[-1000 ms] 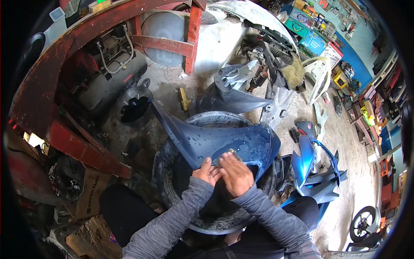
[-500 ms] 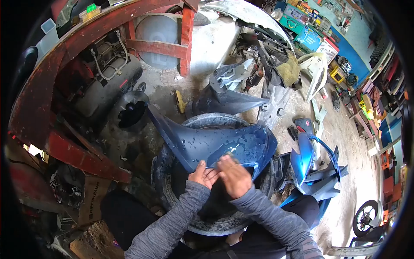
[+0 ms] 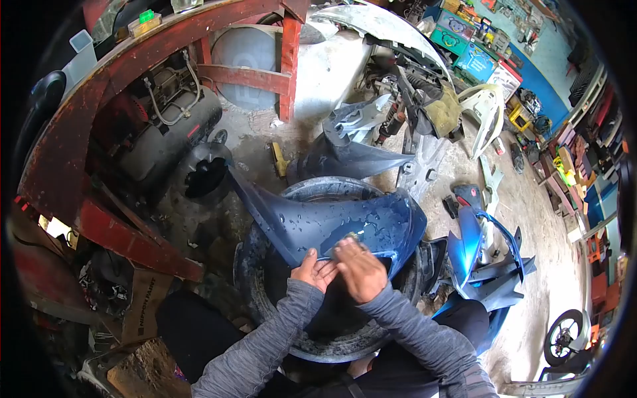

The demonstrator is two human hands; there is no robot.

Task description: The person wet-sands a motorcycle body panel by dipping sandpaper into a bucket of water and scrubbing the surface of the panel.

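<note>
Wet dark-blue curved plastic panel (image 3: 332,222) over round black tub (image 3: 332,348), left hand's (image 3: 314,270) grip on its edge, right hand (image 3: 361,270) pressed flat, grip unclear.

Panel (image 3: 318,225) lies across far half of tub (image 3: 335,350), left end overhanging far-left rim. Floor (image 3: 537,232): second part (image 3: 352,159) just behind tub's far rim, fairing (image 3: 466,242) right of tub, wheel (image 3: 563,337) farther right. Compressor (image 3: 174,129) sits far left, under table (image 3: 133,63).
</note>
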